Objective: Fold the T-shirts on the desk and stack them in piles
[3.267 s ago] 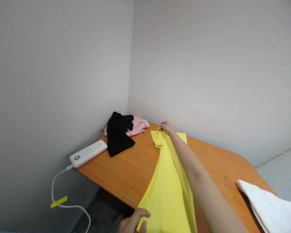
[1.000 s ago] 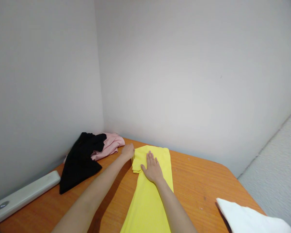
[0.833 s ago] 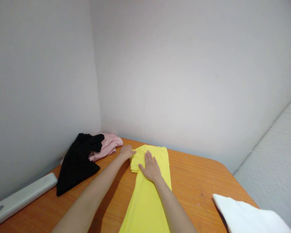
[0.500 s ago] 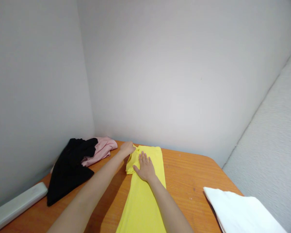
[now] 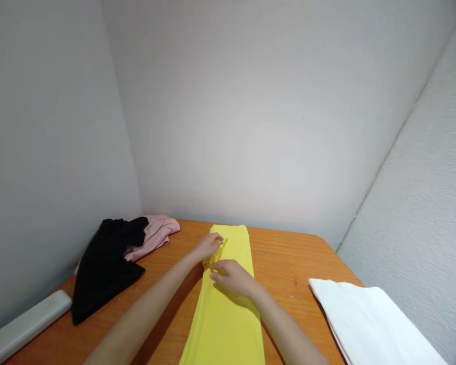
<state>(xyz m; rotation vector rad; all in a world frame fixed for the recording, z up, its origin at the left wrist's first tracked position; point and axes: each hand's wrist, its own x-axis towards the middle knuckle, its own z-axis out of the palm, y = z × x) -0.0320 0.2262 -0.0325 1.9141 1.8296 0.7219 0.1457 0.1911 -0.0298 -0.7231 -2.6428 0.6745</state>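
A yellow garment (image 5: 228, 314) lies folded into a long narrow strip on the orange wooden table (image 5: 285, 258), running from the near edge toward the far wall. My left hand (image 5: 210, 247) pinches the folded sleeve at the strip's left edge, fingers closed on the cloth. My right hand (image 5: 231, 277) rests on the strip just below, fingers curled and gripping the same bunched fold.
A black garment (image 5: 104, 263) lies over a pink garment (image 5: 155, 234) in the far left corner. A white power bank (image 5: 23, 329) sits at the table's left edge. Folded white cloth (image 5: 368, 324) lies at the right. Walls close in on three sides.
The sleeve flap that stuck out to the left is now tucked in over the strip. My right hand went from lying flat to curled on the fold. The view has panned right.
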